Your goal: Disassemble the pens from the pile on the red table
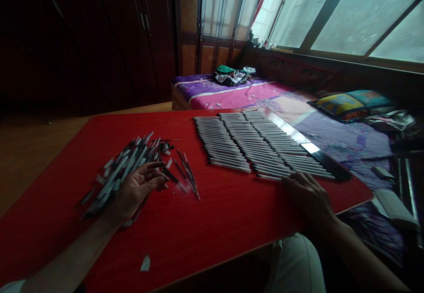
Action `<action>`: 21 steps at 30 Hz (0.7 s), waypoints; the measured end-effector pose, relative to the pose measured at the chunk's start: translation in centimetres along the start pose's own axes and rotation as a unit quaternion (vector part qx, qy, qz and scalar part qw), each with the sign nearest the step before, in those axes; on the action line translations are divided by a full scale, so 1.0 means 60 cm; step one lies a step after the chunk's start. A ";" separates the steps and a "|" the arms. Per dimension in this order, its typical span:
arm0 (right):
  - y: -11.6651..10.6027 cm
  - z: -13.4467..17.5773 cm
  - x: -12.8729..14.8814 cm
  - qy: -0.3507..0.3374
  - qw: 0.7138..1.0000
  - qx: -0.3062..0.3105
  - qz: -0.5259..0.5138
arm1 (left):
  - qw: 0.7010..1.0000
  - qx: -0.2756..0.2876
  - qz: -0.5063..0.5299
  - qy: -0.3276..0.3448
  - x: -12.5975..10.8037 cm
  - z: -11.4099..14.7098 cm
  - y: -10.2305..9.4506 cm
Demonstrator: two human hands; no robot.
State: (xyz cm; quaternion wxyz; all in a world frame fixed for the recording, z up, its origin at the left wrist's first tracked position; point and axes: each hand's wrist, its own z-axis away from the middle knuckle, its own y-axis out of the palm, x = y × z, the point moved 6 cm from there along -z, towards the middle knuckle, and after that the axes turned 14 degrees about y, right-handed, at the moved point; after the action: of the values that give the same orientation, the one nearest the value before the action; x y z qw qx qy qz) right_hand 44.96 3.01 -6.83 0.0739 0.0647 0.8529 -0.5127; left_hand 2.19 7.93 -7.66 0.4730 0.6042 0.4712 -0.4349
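My left hand (142, 187) hovers at the right edge of a loose heap of pen parts (127, 165), its fingers loosely curled, thumb and forefinger apart, with no object visible between them. Just beyond its fingertips lies a short dark piece (170, 175). Several thin pen refills (188, 169) are on the red table to the right of that. My right hand (308, 198) is at the near end of the pen rows, its fingers closed at the right end of a white pen with a dark tip (270, 177). The fingertips are partly hidden.
Three columns of pens (232, 142) lie side by side on the red table (212, 235). A dark flat device (342, 173) lies along the table's right edge. A small pale scrap (145, 263) is near the front. Beyond stands a bed (274, 94) with cushions.
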 end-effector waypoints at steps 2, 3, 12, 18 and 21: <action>0.004 -0.010 0.003 0.008 1.000 0.004 -0.006 | 1.000 -0.005 -0.001 0.001 -0.001 -0.001 -0.001; 0.005 -0.013 0.002 0.010 1.000 0.004 -0.009 | 1.000 -0.006 -0.001 0.003 -0.002 -0.002 -0.002; -0.010 -0.005 0.005 -0.008 0.998 -0.037 -0.057 | 0.993 -0.091 0.050 0.053 -0.020 -0.016 -0.030; -0.045 -0.053 0.146 -0.053 0.984 -0.058 -0.159 | 0.982 -0.156 0.011 0.110 -0.025 -0.022 -0.059; -0.054 -0.085 0.231 -0.092 0.976 -0.053 -0.192 | 0.977 -0.164 -0.041 0.130 -0.026 -0.023 -0.067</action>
State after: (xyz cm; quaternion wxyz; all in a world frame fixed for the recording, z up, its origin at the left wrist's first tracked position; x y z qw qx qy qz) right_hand 30.44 6.49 -4.31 0.0552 -0.1517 0.8649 -0.4753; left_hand -1.91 9.48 -6.56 0.4825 0.5498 0.6177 -0.2887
